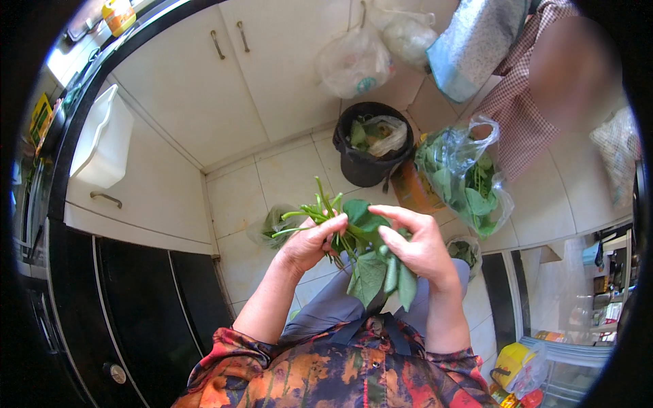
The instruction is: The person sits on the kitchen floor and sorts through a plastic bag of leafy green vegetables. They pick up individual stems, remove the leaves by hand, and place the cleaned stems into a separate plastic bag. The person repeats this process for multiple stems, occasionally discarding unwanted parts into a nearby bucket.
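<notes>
A bunch of leafy green stems [363, 224] is held over my lap. My left hand [311, 242] is closed around the stems, whose cut ends stick out to the upper left. At the leafy end, my right hand [421, 242] has thumb and forefinger spread by a dark green leaf; whether its other fingers hold leaves is hidden. Large pale leaves [370, 275] hang below between the hands. A clear plastic bag of greens [472, 178] stands at the upper right, and another bag with greens [275, 227] lies on the floor left of my left hand.
A black bucket [365, 168] with leaves and plastic inside stands ahead, beside an orange box [416, 188]. White cabinets [189, 97] line the front and left. A small bag of leaves [463, 255] is by my right knee. A white bin [104, 143] hangs at left; plastic bags [354, 64] hang ahead.
</notes>
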{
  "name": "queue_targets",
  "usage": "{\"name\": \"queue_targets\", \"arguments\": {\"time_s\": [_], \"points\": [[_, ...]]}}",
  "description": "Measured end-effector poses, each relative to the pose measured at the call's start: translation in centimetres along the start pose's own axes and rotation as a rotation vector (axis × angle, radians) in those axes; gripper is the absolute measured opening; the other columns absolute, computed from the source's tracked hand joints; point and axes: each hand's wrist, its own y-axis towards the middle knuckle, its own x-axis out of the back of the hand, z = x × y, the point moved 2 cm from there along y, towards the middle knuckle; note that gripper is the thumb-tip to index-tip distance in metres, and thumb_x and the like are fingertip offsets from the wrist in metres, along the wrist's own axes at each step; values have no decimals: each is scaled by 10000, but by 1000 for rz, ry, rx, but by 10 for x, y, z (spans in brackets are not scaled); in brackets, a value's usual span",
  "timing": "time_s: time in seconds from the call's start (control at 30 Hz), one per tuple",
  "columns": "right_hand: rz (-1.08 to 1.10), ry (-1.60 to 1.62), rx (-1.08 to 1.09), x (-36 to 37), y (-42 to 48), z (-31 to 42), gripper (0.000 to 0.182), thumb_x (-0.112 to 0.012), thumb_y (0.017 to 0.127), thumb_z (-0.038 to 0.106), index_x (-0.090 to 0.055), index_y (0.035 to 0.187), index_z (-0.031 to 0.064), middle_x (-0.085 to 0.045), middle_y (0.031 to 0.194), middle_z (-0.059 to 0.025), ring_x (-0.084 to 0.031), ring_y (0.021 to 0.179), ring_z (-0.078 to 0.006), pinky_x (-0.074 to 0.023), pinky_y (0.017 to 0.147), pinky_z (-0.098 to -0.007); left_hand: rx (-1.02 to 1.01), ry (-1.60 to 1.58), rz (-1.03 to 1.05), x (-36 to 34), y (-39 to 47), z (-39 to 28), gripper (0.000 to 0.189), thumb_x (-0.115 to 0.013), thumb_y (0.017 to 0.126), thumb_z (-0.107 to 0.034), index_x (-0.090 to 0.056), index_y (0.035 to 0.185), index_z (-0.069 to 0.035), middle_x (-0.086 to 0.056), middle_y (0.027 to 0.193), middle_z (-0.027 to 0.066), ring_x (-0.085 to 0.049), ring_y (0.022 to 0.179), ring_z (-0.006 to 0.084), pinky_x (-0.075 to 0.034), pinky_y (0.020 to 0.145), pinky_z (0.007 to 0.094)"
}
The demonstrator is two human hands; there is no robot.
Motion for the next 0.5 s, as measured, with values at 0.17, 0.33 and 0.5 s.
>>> {"name": "queue_targets", "arguments": {"time_s": [0.17,0.33,0.5], "points": [[9,-403,107,-30,12,-15,189,-588,800,195,-658,944,94,-624,804,-191,-611,763,-355,-494,670,-400,8,-104,91,-1,1,7,163,-633,836,-249,-606,904,-103,-507,697,-51,-395,551,48,-332,501,212],[-90,-239,115,-29,11,-29,170,-614,766,134,-675,898,46,-648,801,-160,-636,732,-304,-498,660,-350,49,-270,151,3,-1,3,147,-600,848,-214,-604,920,-85,-500,639,-45,-359,465,46,-302,427,207],[-210,168,-19,-27,9,-39,164,-637,794,86,-675,914,-18,-663,729,-58,-601,675,-105,-474,624,-258,22,-535,-70,14,16,9,121,-601,852,-215,-630,904,-110,-597,732,-40,-436,499,28,-248,376,187]]}}
